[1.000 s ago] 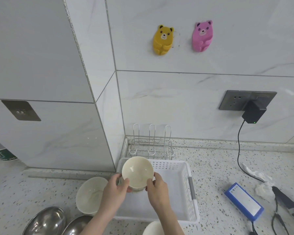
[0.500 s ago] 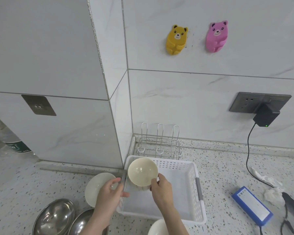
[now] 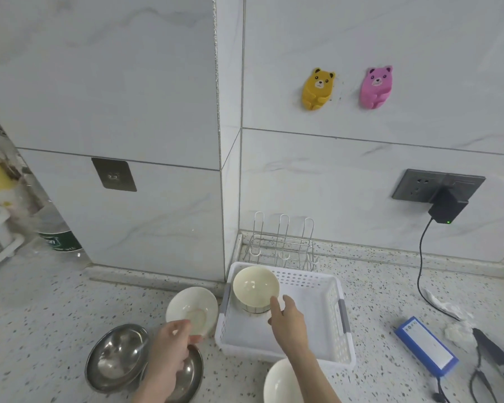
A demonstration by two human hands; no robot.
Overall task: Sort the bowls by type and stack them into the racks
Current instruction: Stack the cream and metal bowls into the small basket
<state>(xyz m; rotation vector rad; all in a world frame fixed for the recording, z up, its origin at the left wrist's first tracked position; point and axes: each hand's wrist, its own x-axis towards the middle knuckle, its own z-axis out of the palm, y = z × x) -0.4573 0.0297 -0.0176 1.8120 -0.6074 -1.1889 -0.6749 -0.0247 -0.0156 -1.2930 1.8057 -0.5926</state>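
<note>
Fingers touching cream bowl, wrist raised

2 bare forearms reach up from the lower edge of the view. The left hand is on the left, its back toward the camera, fingers loosely curled with the tips pointing up and right. The right hand reaches farther forward, wrist straight, thumb and forefinger raised and slightly parted, the other fingers tucked beneath. The hands are well apart.
</note>
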